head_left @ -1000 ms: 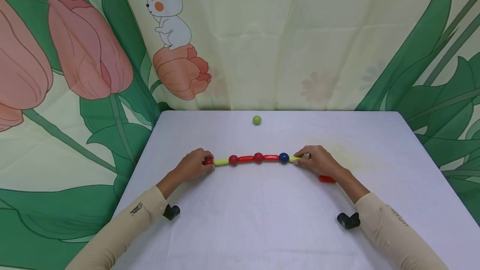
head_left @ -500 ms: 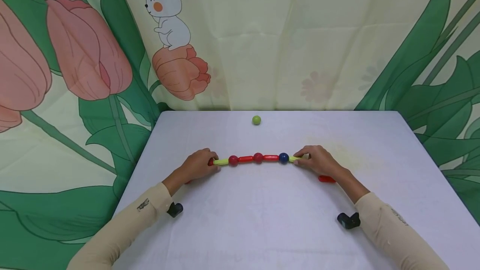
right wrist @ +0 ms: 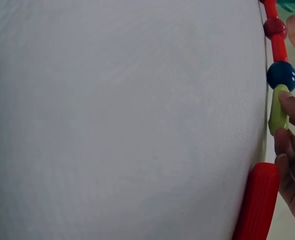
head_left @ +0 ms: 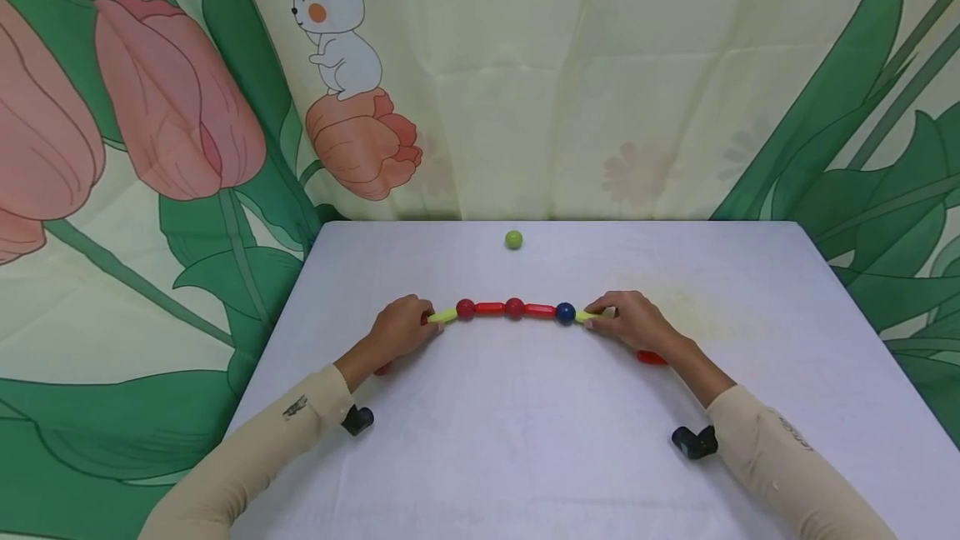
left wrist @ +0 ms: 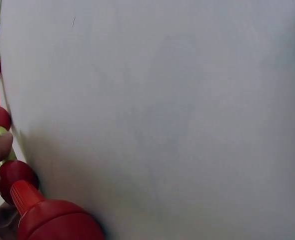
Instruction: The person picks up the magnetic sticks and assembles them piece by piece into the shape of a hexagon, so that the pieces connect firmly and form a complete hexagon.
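Spanning mid-frame in the head view: chain (head_left: 514, 307), slightly bowed, held at both sides. Pieces, left to right: left yellow rod (head_left: 442, 316); first red ball (head_left: 465, 308); first red rod (head_left: 490, 308); second red ball; second red rod (head_left: 540, 310); blue ball (head_left: 566, 312); right yellow rod (head_left: 584, 317). Whether it clears the cloth: cannot tell.

Left continuation, lower left of the left wrist view: end ball (left wrist: 17, 180), tail rod (left wrist: 26, 197), tail ball (left wrist: 60, 222), in line.

One left hand (head_left: 400, 326), left of centre: fingers pinching the chain where left yellow rod meets end ball.

One right hand (head_left: 632, 317), right of centre: thumb and fingers pinching right yellow rod.

Step in hand, as judged: steadying and shaping the joined chain from both sides. Next move, as judged: calls for matched, gentle travel of both hands, lest a joint part.

One loose rod (head_left: 651, 357), red, below the right wrist, apart from right yellow rod.

One green ball (head_left: 513, 239), upper middle, near the table's far edge, well apart.

One table (head_left: 510, 440), white-covered. Behind: backdrop (head_left: 525, 90), printed with tulips and, upper left, a rabbit (head_left: 337, 32).
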Demonstrator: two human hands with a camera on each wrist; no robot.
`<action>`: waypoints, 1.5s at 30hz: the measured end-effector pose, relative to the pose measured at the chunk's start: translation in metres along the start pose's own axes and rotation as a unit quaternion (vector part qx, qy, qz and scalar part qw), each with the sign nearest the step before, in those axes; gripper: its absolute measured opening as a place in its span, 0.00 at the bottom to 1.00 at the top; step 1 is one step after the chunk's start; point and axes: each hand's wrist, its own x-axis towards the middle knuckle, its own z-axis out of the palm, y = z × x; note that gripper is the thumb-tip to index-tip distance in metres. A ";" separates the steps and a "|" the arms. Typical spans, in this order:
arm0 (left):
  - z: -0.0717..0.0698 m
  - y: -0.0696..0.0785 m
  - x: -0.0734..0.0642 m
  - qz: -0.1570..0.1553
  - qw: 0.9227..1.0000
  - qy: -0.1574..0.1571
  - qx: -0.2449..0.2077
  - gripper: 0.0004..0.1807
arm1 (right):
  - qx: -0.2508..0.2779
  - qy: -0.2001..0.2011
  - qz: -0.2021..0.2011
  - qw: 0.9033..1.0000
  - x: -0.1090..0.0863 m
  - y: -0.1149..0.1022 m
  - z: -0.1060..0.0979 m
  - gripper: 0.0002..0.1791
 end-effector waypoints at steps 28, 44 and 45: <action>-0.003 0.002 -0.027 -0.051 0.997 0.007 -0.054 0.18 | 0.007 -0.015 -0.007 1.000 0.011 -0.005 0.001 0.16; -0.004 0.003 -0.036 -0.076 0.995 -0.009 -0.068 0.19 | 0.002 -0.022 -0.015 1.000 0.027 -0.011 0.008 0.16; -0.003 0.003 -0.037 -0.080 0.994 -0.007 -0.068 0.19 | 0.001 -0.022 -0.015 1.000 0.028 -0.013 0.008 0.15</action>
